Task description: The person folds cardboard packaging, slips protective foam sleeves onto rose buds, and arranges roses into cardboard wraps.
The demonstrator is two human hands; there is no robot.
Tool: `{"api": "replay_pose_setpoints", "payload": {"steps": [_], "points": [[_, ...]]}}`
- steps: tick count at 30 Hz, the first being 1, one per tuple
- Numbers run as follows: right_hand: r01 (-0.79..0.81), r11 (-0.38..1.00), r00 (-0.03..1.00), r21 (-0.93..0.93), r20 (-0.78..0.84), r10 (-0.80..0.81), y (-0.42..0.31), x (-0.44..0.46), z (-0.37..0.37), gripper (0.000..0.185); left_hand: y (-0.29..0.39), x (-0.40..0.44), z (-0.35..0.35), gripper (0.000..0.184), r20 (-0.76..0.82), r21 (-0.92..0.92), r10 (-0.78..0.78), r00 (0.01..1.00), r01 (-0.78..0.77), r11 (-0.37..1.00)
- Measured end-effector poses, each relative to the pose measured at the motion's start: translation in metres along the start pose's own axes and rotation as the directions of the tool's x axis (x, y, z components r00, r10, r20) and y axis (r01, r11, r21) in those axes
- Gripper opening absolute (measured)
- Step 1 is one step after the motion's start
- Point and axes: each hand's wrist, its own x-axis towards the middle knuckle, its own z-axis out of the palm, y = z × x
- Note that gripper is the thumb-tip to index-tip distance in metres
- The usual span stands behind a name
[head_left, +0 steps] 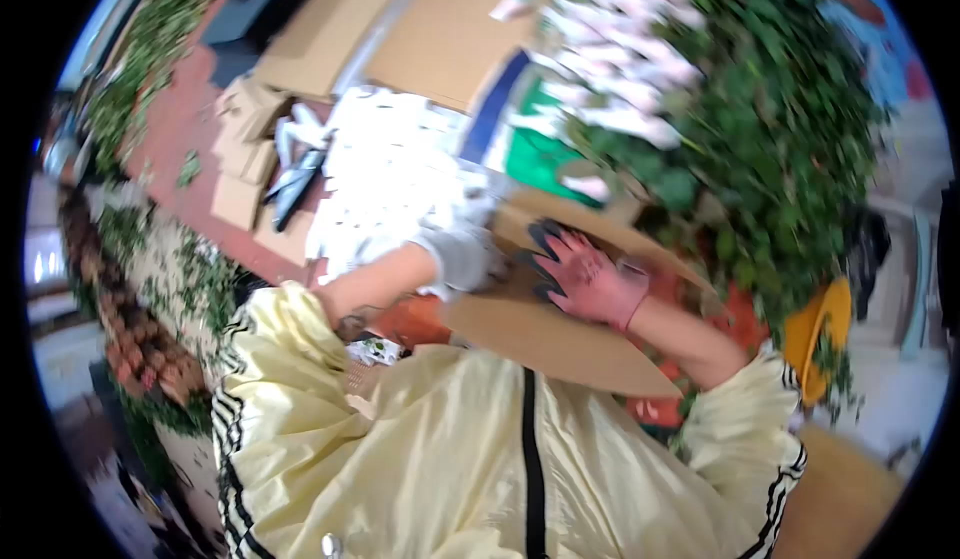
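Note:
My right hand (595, 281), in a pink glove with dark fingertips, rests on a brown cardboard piece (560, 339) with its fingers spread. At the left end of the same cardboard is my left hand (462, 257) in a whitish glove; its fingers are blurred and partly hidden. The cardboard is folded, with one flap rising behind my right hand and another toward my body. Just beyond my left hand lies a wide pile of white paper pieces (395, 159).
Leafy stems (760, 129) with white-wrapped heads (630, 59) fill the back right. Cardboard sheets (450, 29) lie at the back. Small cardboard pieces (240, 149) and a dark-and-white tool (293, 187) are on the left. A yellow round object (818, 339) stands at the right.

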Motion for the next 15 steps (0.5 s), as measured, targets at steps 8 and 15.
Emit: {"api": "replay_pose_setpoints", "payload": {"steps": [8,15], "points": [[-0.111,0.992,0.969,-0.052,0.217,0.12,0.011,0.027,0.027,0.059,0.008,-0.179,-0.056,0.027,-0.387,-0.836,-0.913,0.129,0.368,0.406],[-0.112,0.992,0.958,-0.06,0.259,0.124,0.01,0.032,0.022,0.059,-0.061,-0.344,0.096,0.103,0.257,-0.858,-0.543,-0.8,0.07,-0.509]]}}
